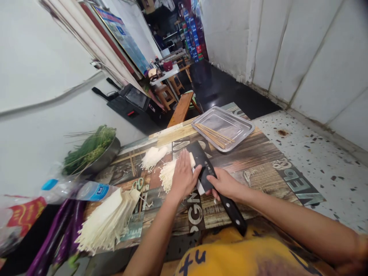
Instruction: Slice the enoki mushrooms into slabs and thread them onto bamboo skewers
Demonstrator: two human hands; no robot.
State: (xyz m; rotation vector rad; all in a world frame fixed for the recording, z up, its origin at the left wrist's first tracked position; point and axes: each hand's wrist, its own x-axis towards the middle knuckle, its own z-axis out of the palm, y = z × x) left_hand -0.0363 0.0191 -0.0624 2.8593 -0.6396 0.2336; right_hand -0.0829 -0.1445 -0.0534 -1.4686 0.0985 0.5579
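My left hand [183, 174] lies flat, fingers stretched out, over a bunch of enoki mushrooms [167, 176] on the wood-patterned table. In my right hand [225, 185] is a dark-bladed cleaver [201, 161], gripped where the blade meets the black handle. The blade stands along the right end of the bunch, by my left thumb; whether it has cut in cannot be made out. Beyond my left hand rests a smaller portion of enoki mushrooms [155, 157]. A large fanned pile of enoki slices [112, 218] lies at the near left.
At the table's far side, a metal tray [244, 128] holds wooden skewers [214, 136]. A bowl [107, 155] of greens [89, 151], a plastic bottle [93, 190] and purple eggplants [54, 234] crowd the left. Green-handled scissors [138, 184] lie behind the enoki pile. A wooden bench [181, 109] stands beyond the table.
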